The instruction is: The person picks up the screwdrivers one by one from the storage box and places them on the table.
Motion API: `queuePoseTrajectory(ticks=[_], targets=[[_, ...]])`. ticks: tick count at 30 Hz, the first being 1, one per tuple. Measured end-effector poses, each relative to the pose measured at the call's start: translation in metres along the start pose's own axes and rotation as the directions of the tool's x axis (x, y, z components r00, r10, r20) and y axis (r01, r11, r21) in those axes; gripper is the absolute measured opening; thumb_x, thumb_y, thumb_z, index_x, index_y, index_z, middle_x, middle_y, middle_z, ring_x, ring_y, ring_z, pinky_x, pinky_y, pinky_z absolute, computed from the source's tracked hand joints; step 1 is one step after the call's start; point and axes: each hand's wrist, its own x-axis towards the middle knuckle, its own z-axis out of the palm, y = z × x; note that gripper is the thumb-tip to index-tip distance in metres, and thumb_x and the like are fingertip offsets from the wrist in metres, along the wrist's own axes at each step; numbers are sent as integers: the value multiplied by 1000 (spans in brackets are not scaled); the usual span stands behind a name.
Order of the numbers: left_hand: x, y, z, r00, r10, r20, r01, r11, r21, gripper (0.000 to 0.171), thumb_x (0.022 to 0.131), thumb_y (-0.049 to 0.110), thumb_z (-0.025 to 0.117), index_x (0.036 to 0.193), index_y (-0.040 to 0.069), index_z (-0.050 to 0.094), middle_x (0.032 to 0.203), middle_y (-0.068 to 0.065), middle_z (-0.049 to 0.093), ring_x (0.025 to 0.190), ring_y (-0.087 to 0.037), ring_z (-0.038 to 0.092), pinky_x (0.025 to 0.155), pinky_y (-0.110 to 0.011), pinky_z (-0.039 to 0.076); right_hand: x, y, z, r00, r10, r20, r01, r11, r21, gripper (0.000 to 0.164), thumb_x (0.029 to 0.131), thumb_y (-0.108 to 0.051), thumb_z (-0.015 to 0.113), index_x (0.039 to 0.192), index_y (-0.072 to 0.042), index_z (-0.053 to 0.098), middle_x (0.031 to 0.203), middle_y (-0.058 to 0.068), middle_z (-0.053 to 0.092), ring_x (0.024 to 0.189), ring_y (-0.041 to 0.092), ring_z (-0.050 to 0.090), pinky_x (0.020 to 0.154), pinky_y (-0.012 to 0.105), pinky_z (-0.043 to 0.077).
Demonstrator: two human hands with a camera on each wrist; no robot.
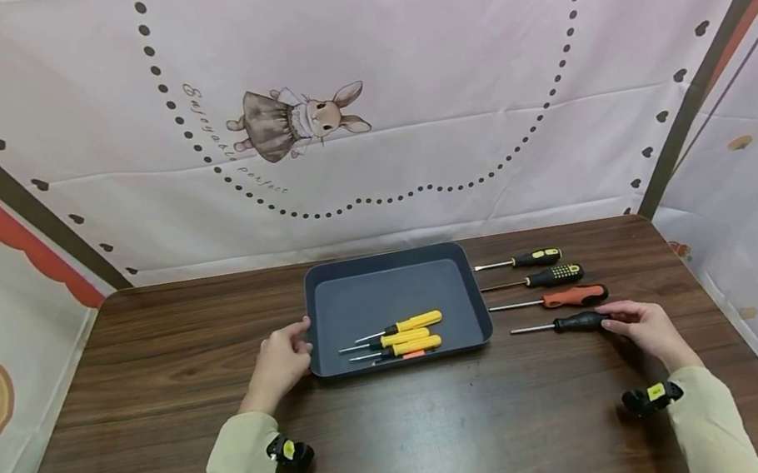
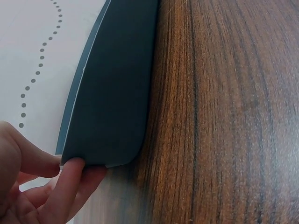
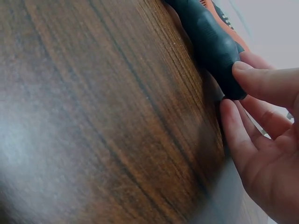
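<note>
My left hand (image 1: 282,362) grips the left side of a dark grey tray (image 1: 389,292). In the left wrist view its thumb and fingers pinch the rim, with the tray's dark outer wall (image 2: 112,93) beside them. Three screwdrivers with yellow handles (image 1: 418,320) lie in the tray's lower part, and a bit of orange shows beneath the lowest one. On the right, my right hand (image 1: 646,329) holds the butt of a black-handled screwdriver (image 1: 578,322) whose shaft points left. The right wrist view shows thumb and fingertips around the end of that black handle (image 3: 212,42).
Above the black screwdriver lie a red-orange handled screwdriver (image 1: 576,296), a black one with yellow dots (image 1: 555,275) and a black-and-yellow one (image 1: 537,257), tips toward the tray. The wooden table (image 1: 417,450) meets a printed cloth (image 1: 400,97) at its back edge.
</note>
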Motion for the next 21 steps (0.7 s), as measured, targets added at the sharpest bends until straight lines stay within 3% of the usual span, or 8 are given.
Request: queuePoseTrajectory(ticks=[5, 13, 19, 21], targets=[[0, 0, 0, 1000, 6, -1, -6, 1000, 1, 53, 76, -5, 50, 129, -4, 46, 67, -3, 48, 53, -11, 45, 50, -26, 44, -2, 0, 1, 1000, 12, -14, -11, 999, 41, 36, 80, -9, 67, 108, 12, 59, 82, -30, 54, 78, -12, 48, 66, 10, 42], [0, 0, 1, 1000, 8, -4, -8, 1000, 4, 53, 76, -5, 49, 129, -4, 46, 67, -3, 48, 53, -11, 46, 50, -25, 44, -5, -3, -4, 999, 17, -32, -13, 994, 108, 39, 80, -5, 65, 111, 16, 54, 82, -29, 57, 78, -14, 51, 66, 10, 45], [1, -1, 1, 1000, 8, -3, -8, 1000, -3, 54, 76, -6, 48, 129, -4, 46, 73, -5, 53, 58, -12, 48, 51, -26, 45, -4, -25, -14, 994, -11, -107, 16, 999, 49, 39, 84, -11, 63, 113, 13, 56, 83, -16, 63, 74, -12, 53, 63, 12, 46], [1, -2, 1, 1000, 7, -1, -7, 1000, 0, 54, 76, -5, 48, 130, -3, 46, 77, -7, 55, 59, -13, 50, 51, -25, 45, -1, -40, -14, 994, -51, -99, 52, 999, 7, 38, 85, -14, 62, 113, 11, 56, 90, -4, 66, 75, -12, 53, 63, 14, 47]])
